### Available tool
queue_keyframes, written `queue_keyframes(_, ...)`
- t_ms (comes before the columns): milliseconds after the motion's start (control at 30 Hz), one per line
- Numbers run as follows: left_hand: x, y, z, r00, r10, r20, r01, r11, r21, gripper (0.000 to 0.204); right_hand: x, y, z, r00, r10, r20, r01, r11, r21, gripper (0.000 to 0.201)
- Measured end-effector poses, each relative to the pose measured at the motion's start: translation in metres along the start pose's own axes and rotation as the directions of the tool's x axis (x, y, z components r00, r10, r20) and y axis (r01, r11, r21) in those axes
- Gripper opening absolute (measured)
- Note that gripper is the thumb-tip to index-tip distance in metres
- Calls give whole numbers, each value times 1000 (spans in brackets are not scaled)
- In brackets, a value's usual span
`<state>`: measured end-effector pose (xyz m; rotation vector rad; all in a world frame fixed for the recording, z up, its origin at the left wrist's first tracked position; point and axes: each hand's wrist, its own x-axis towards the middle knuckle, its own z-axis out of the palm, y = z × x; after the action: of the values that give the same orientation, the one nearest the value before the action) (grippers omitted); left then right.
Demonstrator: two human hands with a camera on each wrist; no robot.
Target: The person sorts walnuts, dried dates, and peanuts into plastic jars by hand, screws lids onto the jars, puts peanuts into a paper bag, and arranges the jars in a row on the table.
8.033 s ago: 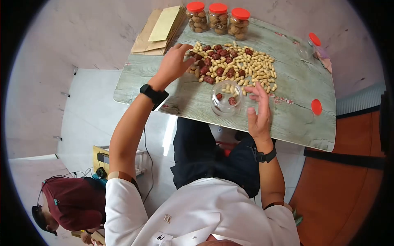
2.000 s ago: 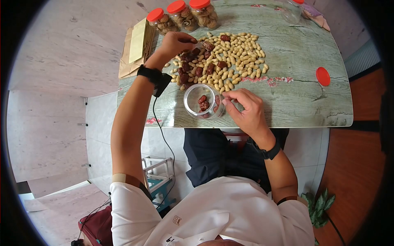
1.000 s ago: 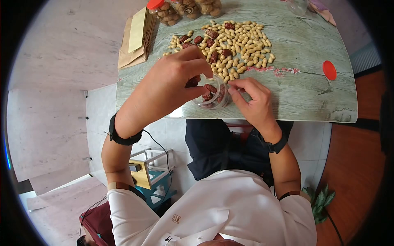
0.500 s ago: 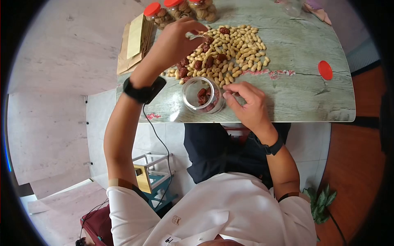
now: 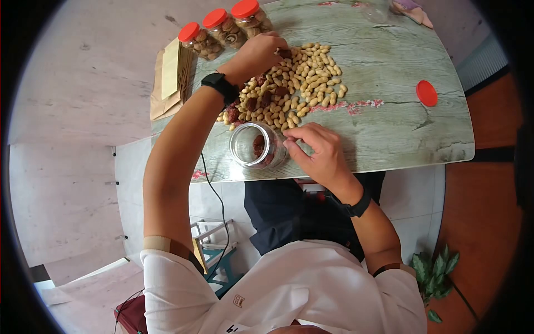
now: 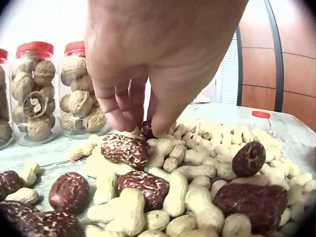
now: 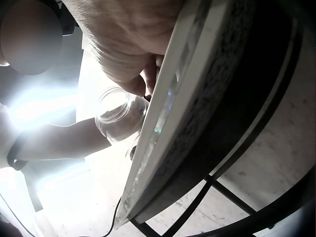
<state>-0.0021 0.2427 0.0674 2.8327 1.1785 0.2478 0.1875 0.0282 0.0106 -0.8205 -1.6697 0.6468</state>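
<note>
My left hand [image 5: 258, 55] reaches over the far left part of the peanut pile [image 5: 317, 78]. In the left wrist view its thumb and fingertips pinch a dark red date [image 6: 146, 129], mostly hidden between them. More wrinkled red dates [image 6: 126, 150] lie among the peanuts. Near the table's front edge stands a lidless clear jar [image 5: 245, 158] with a few red dates [image 5: 258, 146] inside. My right hand [image 5: 322, 156] rests beside the jar, fingers loosely bent and fingertips right at its side wall. The right wrist view shows the jar [image 7: 118, 116] by these fingertips.
Three red-lidded jars of walnuts [image 5: 227, 32] stand at the back left. Paper bags [image 5: 172, 78] lie at the left edge. A red lid [image 5: 426, 93] is on the right, and another clear jar [image 5: 375, 12] stands at the back. A cable [image 5: 219, 200] hangs by the left arm.
My left hand has gone from the peanut pile to the jar with dates and back to the pile's far side. The right hand has stayed by the jar. The head view has shifted.
</note>
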Motion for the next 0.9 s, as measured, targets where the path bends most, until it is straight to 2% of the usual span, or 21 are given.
queue_keyframes(100,-4,1,3,997,-10,-72,9,1000,-10,28,0,0,0,1000,-2,5,2,1000,-4,13)
queue_keyframes(333,-8,2,4,993,36,-112,-28,997,70,26,1,-2,0,1000,-1,6,1,1000,-10,13)
queue_keyframes(433,-11,1,-4,991,2,-135,0,1000,20,23,1,0,0,1000,16,-2,-16,1000,6,13)
queue_keyframes(533,-24,2,-25,966,-104,-239,74,988,-133,17,0,-1,1,1000,17,-5,-17,1000,5,12)
queue_keyframes(700,-40,4,-35,970,-142,-199,115,983,-144,21,1,-2,1,1000,6,5,-6,1000,7,12)
queue_keyframes(800,-29,7,-20,991,-64,-114,44,985,-169,28,1,-2,1,1000,26,0,-26,1000,6,12)
queue_keyframes(900,-16,13,-7,993,25,-116,-37,994,-99,28,0,-2,0,999,36,-10,-36,999,5,12)
